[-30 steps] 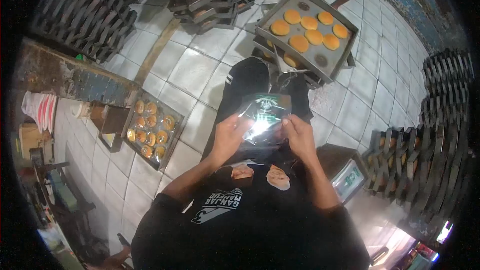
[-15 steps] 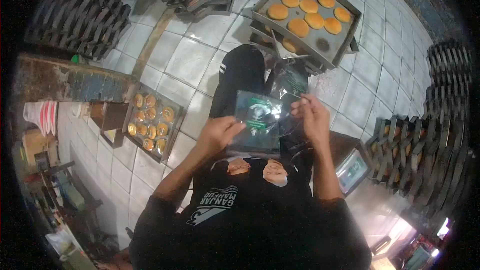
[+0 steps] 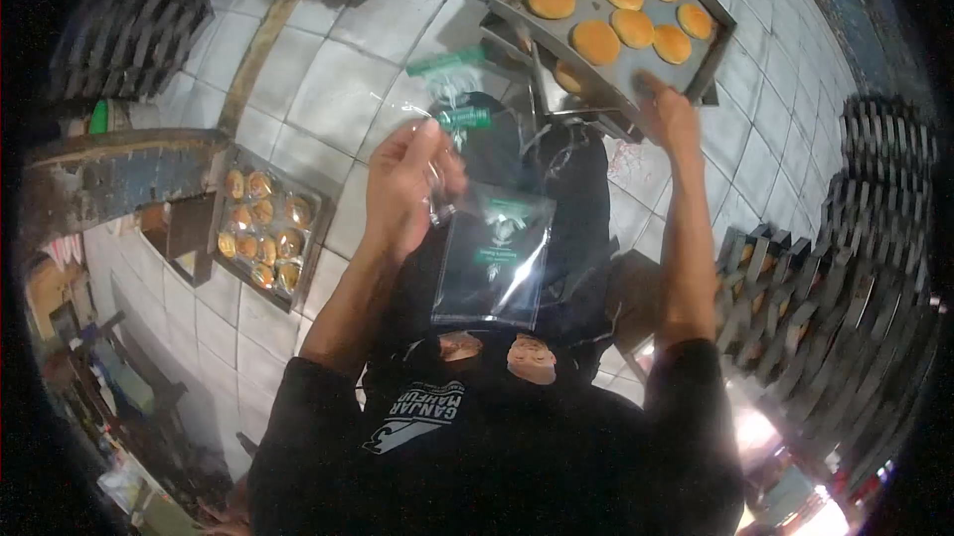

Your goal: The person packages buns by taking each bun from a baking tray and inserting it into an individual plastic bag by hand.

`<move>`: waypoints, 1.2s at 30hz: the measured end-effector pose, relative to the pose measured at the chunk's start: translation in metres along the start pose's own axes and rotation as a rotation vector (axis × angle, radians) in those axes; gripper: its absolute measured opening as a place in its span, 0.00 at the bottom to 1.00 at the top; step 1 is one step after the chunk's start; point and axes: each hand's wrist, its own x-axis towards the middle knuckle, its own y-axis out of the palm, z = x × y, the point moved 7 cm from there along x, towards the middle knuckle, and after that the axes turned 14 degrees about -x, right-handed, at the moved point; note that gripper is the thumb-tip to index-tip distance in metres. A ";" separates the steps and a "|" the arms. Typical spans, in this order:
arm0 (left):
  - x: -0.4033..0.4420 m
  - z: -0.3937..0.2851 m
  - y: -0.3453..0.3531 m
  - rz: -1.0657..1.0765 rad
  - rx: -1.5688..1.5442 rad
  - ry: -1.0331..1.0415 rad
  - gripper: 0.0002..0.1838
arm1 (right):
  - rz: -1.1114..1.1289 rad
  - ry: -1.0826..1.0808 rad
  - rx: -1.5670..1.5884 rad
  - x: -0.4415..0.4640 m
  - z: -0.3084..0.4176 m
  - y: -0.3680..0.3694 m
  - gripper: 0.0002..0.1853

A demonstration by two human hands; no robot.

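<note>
Head view: left hand (image 3: 402, 186) pinches a clear bag (image 3: 452, 89); right hand (image 3: 668, 121), grip unclear, at a tray (image 3: 626, 61) of buns (image 3: 595, 41); another bag (image 3: 494, 263) lies behind both hands.

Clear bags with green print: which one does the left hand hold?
The blurred bag, raised in the left hand; the sharper bag lies on the lap.
</note>
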 end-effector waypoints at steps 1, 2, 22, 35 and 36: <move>0.006 0.005 0.000 -0.098 -0.033 0.024 0.15 | -0.007 -0.039 0.067 0.033 -0.021 0.035 0.23; 0.010 0.009 -0.003 -0.194 -0.062 0.044 0.15 | -0.011 -0.073 0.136 0.063 -0.033 0.060 0.23; 0.022 -0.007 -0.014 -0.181 -0.307 0.089 0.16 | -0.022 0.187 1.716 0.014 0.069 -0.052 0.32; 0.000 0.002 0.065 0.021 -0.448 -0.232 0.28 | -0.848 -0.508 0.684 -0.177 0.169 -0.151 0.22; -0.008 0.005 0.064 0.020 -0.443 -0.232 0.28 | -0.850 -0.505 0.687 -0.182 0.174 -0.161 0.22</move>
